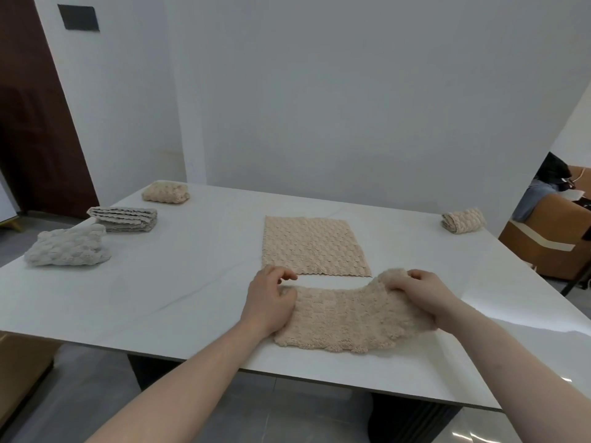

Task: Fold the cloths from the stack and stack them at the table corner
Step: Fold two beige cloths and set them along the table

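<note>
A white table [192, 282] by a plain wall: near its front edge the left hand [270, 302] and right hand [422, 295] each pinch a beige cloth [348, 321], apparently mid-fold; next, 1 clean fold, corners matched

No text, label, brand, number or sign could be read anywhere in the view. The dark plate [78, 17] on the wall at eleven o'clock was blank, and the cloths and white table [192, 282] bore no markings.
</note>
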